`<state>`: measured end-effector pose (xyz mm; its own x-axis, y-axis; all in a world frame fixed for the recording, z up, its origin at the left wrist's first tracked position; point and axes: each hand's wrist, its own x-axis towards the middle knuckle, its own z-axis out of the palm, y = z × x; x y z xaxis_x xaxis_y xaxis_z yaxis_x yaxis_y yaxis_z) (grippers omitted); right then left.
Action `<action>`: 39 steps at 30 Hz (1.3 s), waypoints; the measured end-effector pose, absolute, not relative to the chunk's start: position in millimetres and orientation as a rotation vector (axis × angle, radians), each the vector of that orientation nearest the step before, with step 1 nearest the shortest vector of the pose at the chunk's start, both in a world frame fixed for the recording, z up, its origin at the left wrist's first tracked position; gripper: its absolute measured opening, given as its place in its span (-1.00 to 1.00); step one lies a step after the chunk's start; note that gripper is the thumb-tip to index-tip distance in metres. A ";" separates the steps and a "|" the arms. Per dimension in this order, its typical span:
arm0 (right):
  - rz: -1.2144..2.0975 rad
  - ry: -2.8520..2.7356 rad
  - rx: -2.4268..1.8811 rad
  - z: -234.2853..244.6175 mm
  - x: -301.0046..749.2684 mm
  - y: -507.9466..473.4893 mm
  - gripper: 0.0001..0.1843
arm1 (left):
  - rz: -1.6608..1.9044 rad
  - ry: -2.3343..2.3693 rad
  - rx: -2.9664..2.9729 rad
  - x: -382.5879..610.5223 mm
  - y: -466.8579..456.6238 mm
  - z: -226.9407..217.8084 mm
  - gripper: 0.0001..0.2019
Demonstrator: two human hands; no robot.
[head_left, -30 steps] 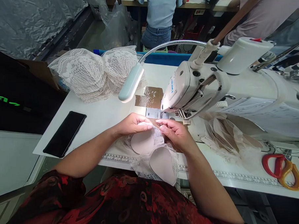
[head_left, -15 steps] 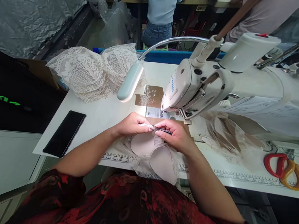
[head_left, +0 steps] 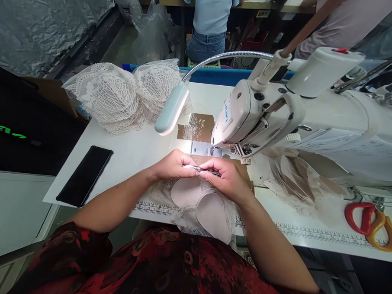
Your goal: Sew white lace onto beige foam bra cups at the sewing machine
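Observation:
My left hand [head_left: 175, 165] is closed in a pinch on the white lace edge [head_left: 189, 166] of a bra piece. Its two pale moulded cups [head_left: 214, 215] hang below both hands, over the front edge of the table. Between the fingers of my right hand [head_left: 229, 178] lies a slim dark metal tool [head_left: 211, 171], its tip against the lace by my left fingers. Its exact kind is too small to make out. Just beyond my hands stands the sewing machine [head_left: 239, 110], its needle area over the metal plate [head_left: 200, 148].
Stacked lace cups [head_left: 107, 97] lie back left, a black phone [head_left: 84, 175] at the left. More lace pieces [head_left: 298, 175] sit under the machine arm. Red and orange-handled scissors [head_left: 371, 224] rest far right. A lamp [head_left: 172, 107] overhangs the table. Co-workers [head_left: 210, 17] sit beyond.
My right hand, with the slim tool, has shifted slightly left, closer to my left fingers. The cups hang almost as before.

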<state>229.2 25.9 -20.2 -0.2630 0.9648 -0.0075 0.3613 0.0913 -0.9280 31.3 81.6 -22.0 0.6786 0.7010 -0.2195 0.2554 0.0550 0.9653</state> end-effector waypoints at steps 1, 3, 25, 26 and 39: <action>1.153 -1.714 -1.324 -20.4 229.2 25.7 -0.82 | 0.400 0.820 1.534 31.0 81.6 -22.6 -0.74; 1.148 -1.714 -1.333 -20.8 229.4 25.4 -0.81 | 0.400 0.809 1.545 30.8 81.3 -23.5 -0.73; 1.272 -1.555 -1.409 -27.4 223.3 24.5 -0.77 | 0.414 0.897 1.883 -11.7 105.8 2.4 -0.77; 1.294 -1.527 -1.391 -28.2 222.9 24.1 -0.77 | 0.449 0.894 1.914 -9.9 104.8 2.2 -0.71; 1.238 -1.546 -1.361 -31.0 218.5 27.4 -0.76 | 0.395 0.703 1.682 30.0 84.9 -26.6 -0.68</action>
<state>218.5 27.4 -31.0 -0.1818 0.9805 -0.0747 0.2873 -0.0197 -0.9576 30.0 84.9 -26.6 0.7589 0.6410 -0.1147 0.2360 -0.1066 0.9659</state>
